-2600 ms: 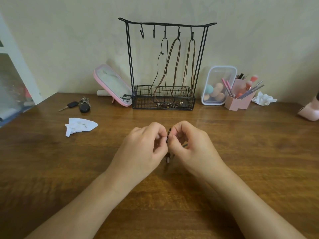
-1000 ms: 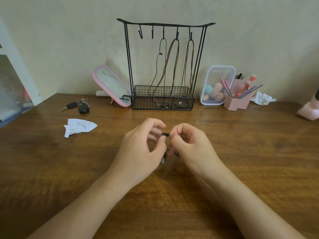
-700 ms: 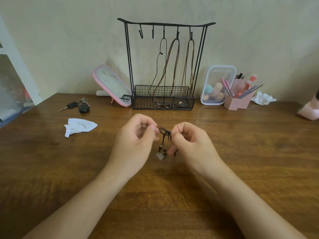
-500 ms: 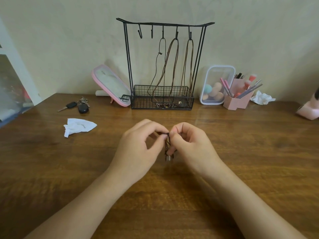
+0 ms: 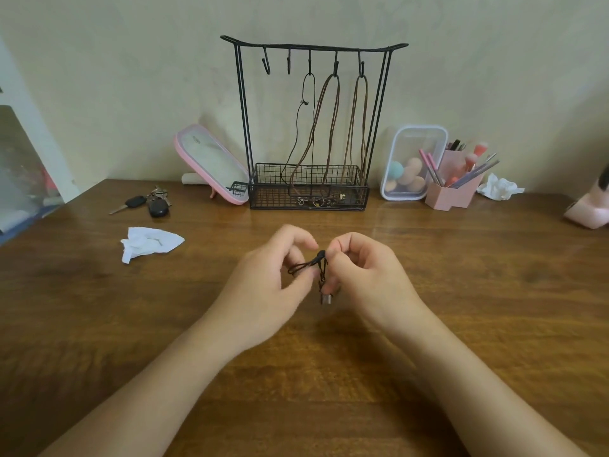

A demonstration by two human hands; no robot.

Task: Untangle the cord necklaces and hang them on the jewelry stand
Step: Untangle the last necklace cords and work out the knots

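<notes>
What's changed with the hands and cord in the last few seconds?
The left hand has drawn a loop of the dark cord necklace leftward from the right hand, which still pinches it; the pendant dangles below. The jewelry stand and three hung necklaces are unchanged.

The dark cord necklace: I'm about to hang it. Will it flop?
Probably floppy: the dark cord necklace bends into loops between the left hand and right hand. Its small pendant dangles, so it will likely swing.
</notes>
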